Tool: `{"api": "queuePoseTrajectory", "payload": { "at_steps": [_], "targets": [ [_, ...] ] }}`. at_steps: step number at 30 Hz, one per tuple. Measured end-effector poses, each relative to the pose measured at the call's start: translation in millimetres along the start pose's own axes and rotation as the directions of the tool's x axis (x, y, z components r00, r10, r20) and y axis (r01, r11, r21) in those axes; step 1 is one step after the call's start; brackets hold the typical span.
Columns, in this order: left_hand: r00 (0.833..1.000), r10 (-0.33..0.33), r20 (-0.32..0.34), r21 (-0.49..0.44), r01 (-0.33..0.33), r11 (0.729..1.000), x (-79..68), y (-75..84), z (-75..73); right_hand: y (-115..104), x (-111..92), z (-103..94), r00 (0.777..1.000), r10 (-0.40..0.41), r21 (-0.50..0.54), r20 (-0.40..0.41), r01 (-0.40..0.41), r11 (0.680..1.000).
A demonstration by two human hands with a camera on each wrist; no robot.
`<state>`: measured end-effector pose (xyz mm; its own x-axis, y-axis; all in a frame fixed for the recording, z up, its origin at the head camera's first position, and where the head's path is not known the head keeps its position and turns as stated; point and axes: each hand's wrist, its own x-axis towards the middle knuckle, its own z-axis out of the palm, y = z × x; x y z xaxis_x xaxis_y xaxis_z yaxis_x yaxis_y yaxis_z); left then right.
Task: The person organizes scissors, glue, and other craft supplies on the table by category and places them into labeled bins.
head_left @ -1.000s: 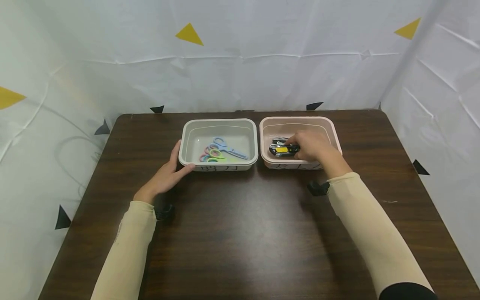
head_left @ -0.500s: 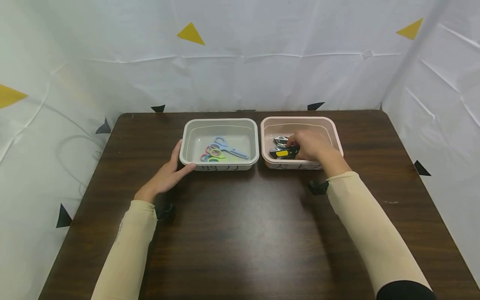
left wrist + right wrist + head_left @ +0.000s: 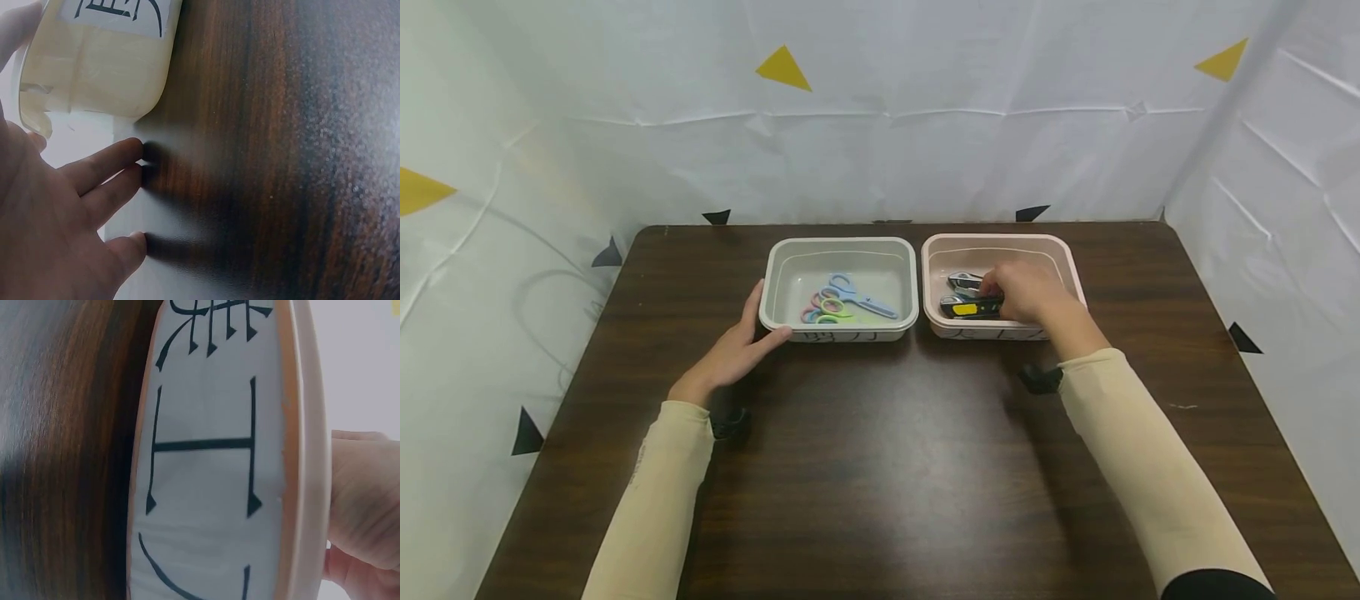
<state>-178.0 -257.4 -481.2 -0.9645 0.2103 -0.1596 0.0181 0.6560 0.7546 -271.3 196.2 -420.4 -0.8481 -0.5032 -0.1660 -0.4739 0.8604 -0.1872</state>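
My left hand (image 3: 724, 357) lies along the left side of a grey-white plastic bin (image 3: 850, 243), its thumb at the front rim corner and its fingers spread. Inside that bin are several small scissors, one of them blue (image 3: 861, 297), with pink and green handles beside it. My right hand (image 3: 1026, 292) reaches into a pink bin (image 3: 1000, 238), fingers bent down at the right end of a black-and-yellow utility knife (image 3: 967, 307), which it seems to pinch. A silver-and-black tool (image 3: 962, 282) lies behind the knife. In the right wrist view the bin wall hides the fingertips.
Both bins stand side by side near the far edge of a dark wooden table (image 3: 880, 467). Labels with black writing are on their front walls, as on the pink bin's label (image 3: 206, 475). White sheeting (image 3: 880, 158) surrounds the table's back and sides.
My right hand has shifted slightly within the pink bin, and the utility knife has turned and moved a little. The left hand and the grey-white bin stay in place.
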Motion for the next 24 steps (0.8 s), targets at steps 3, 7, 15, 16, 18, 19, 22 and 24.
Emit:
{"api": "queuePoseTrajectory", "payload": {
  "at_steps": [3, 7, 15, 16, 18, 19, 22, 24],
  "targets": [
    [1.0, -0.002, 0.005, 0.009, 0.002, 1.0, 0.2, 0.3, -0.8, 0.8, -3.3, -2.2, 1.0, 0.006, -0.03, -0.022, -0.006, 1.0],
    [1.0, -0.004, 0.013, 0.001, 0.004, 1.0, -0.2, -0.7, -0.5, 1.3, -8.8, -5.0, 0.999, 0.02, -0.008, -0.043, -0.02, 1.0],
    [1.0, -0.009, 0.011, -0.002, 0.009, 1.0, 0.1, -1.8, -1.0, -2.2, -20.9, -14.0, 0.996, 0.013, 0.059, -0.087, -0.008, 0.998],
    [1.0, -0.011, 0.011, -0.001, 0.011, 1.0, 0.1, -1.8, -1.1, -3.2, -23.4, -15.1, 0.995, 0.018, 0.061, -0.1, -0.012, 0.998],
    [1.0, -0.013, 0.013, -0.001, 0.013, 1.0, 0.0, -1.7, -1.5, -5.4, -29.4, -17.2, 0.992, 0.038, 0.066, -0.123, -0.03, 0.997],
    [1.0, -0.013, 0.013, -0.001, 0.013, 1.0, 0.1, -2.0, -1.7, -6.6, -32.4, -18.2, 0.99, 0.048, 0.063, -0.132, -0.04, 0.997],
    [1.0, -0.008, 0.012, -0.004, 0.008, 1.0, 0.4, -2.9, -1.9, -10.4, -42.2, -19.9, 0.984, 0.088, 0.058, -0.156, -0.08, 0.995],
    [1.0, -0.004, 0.011, -0.003, 0.004, 1.0, 0.7, -3.3, -1.8, -12.6, -48.6, -19.7, 0.978, 0.102, 0.065, -0.182, -0.091, 0.994]
  ]
}}
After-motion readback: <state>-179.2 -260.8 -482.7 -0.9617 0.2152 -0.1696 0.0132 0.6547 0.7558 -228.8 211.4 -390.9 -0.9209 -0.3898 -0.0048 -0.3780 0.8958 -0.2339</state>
